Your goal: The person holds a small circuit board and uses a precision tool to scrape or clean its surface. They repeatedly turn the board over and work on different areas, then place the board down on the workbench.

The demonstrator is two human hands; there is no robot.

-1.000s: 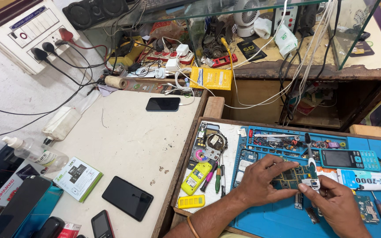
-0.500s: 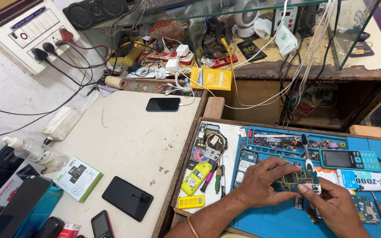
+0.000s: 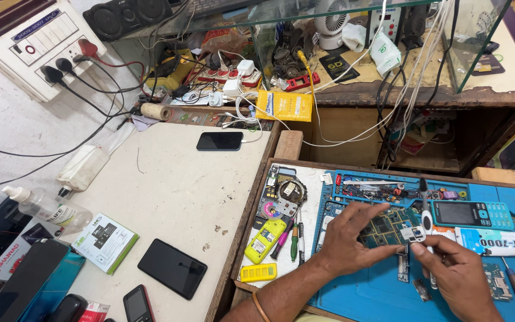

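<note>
The white worktop (image 3: 168,191) takes up the left of the view, and some open room is left at its middle; its margins are crowded by a black smartphone (image 3: 172,268), a second phone (image 3: 220,141) on a cable, a green-and-white box (image 3: 104,242) and a clear spray bottle (image 3: 46,206). To its right, the blue repair mat (image 3: 377,298) is laid inside a wooden-edged tray (image 3: 251,203), and very little bare room is left there: a teal keypad phone (image 3: 471,214), a white glue tube (image 3: 499,241), a yellow phone shell (image 3: 264,240) and loose screwdrivers (image 3: 288,238) are spread all round. A tangle of cables hangs from the shelf behind.

At the mat's middle a green circuit board (image 3: 382,225) is pinned flat under the left hand (image 3: 347,238), fingers spread over it. Just past those fingertips a small silvery metal part (image 3: 413,234) is pinched by the right hand (image 3: 457,274), which is closed round it with thumb and forefinger.

The board is judged light, thin, stiff and fragile, so it is best gripped by its edges, off the components. The metal part is tiny and probably slippery; a fingertip pinch suits it, and any drop would be lost among the clutter.
</note>
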